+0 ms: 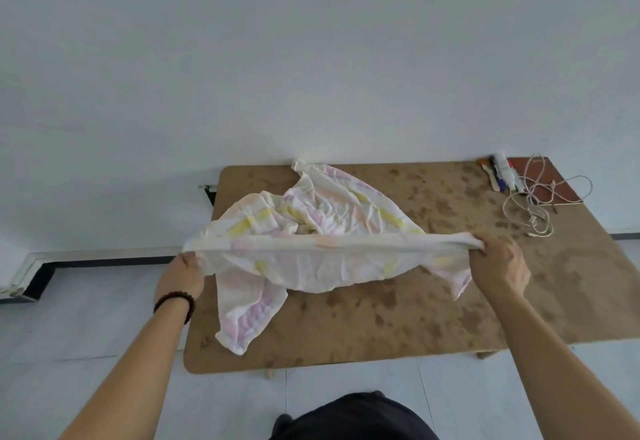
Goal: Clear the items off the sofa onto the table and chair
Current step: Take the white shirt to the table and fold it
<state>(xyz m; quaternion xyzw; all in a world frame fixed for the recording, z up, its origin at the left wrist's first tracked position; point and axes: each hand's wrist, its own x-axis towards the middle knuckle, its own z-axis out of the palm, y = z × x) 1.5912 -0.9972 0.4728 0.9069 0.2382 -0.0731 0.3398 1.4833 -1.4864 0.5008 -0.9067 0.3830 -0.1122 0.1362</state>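
Note:
A pale blanket [322, 218] with pink, yellow and peach checks lies crumpled over the left half of a brown mottled table [398, 318]. Its near edge is pulled taut between my two hands, a little above the tabletop. My left hand [183, 275] grips the left end of that edge, past the table's left side. My right hand [498, 263] grips the right end, fingers curled round the bunched cloth. One corner of the blanket hangs down toward the table's front left. The sofa and the chair are not in view.
At the table's far right corner lie a white coiled cable [535, 207], several pens and markers [502, 175] and a reddish-brown notebook [554, 183]. A white wall stands behind the table. Pale floor tiles surround it, with a dark baseboard [86, 263] at left.

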